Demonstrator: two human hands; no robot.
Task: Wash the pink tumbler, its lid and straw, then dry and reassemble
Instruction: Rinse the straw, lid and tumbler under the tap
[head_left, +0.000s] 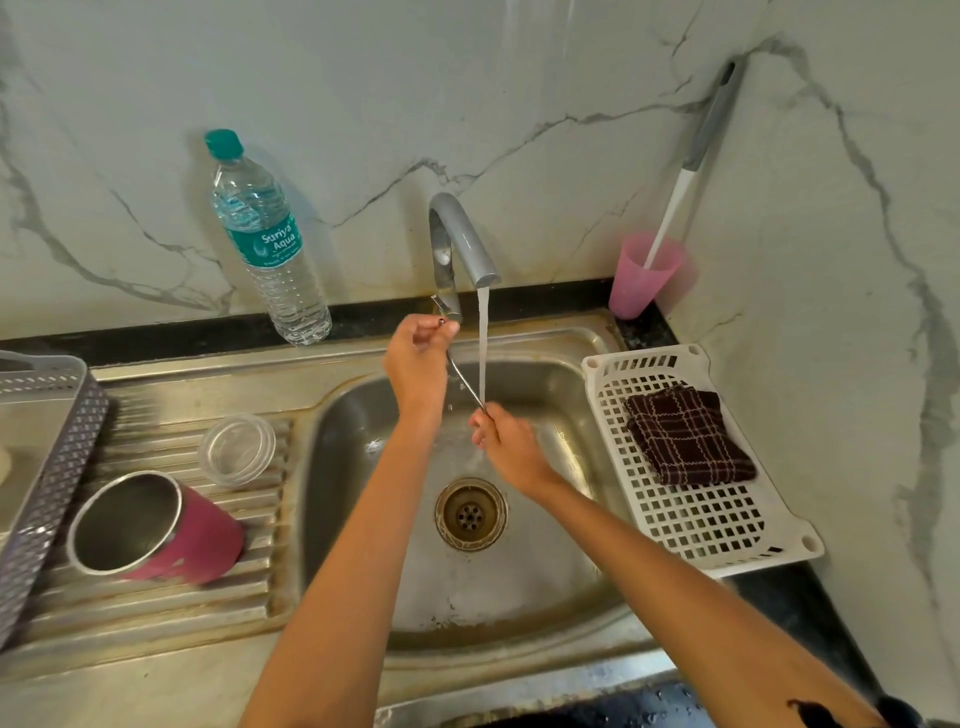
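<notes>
Pinches the straw (465, 383) at both ends. Grips the upper end in the curled fingers (441, 327) of the left hand (420, 358), up by the foot of the tap (464, 239). Grips the lower end in the curled fingers of the right hand (501, 441), low over the sink (545, 395). Holds nothing else in either hand.

To rinse well:
- Hold both pinches firm, since wet metal likely slips.
- Roll the straw between the fingertips so water reaches all round.
- Slide it lengthwise through the stream (483, 338), so as to wet more than the lower end.
- Tip an open end up into the flow to flush the bore, probably the part hardest to clean.
- Work over the basin and away from the drain (471, 513), in case of a drop.

Spans the gap between the hands on a slant, from upper left down to lower right, thin and slightly curved. Runs just left of the stream and meets it right at the right fingertips. Touches nothing but fingers and water, as far as can be told.

Farther out, has the tumbler (208, 535) lying on its side on the drainboard (156, 613), left of the basin and well apart from both hands. Has the lid (236, 449) lying near it, toward the wall. Has a cloth (688, 439) in the basket (644, 358) on the right, handy for drying.
</notes>
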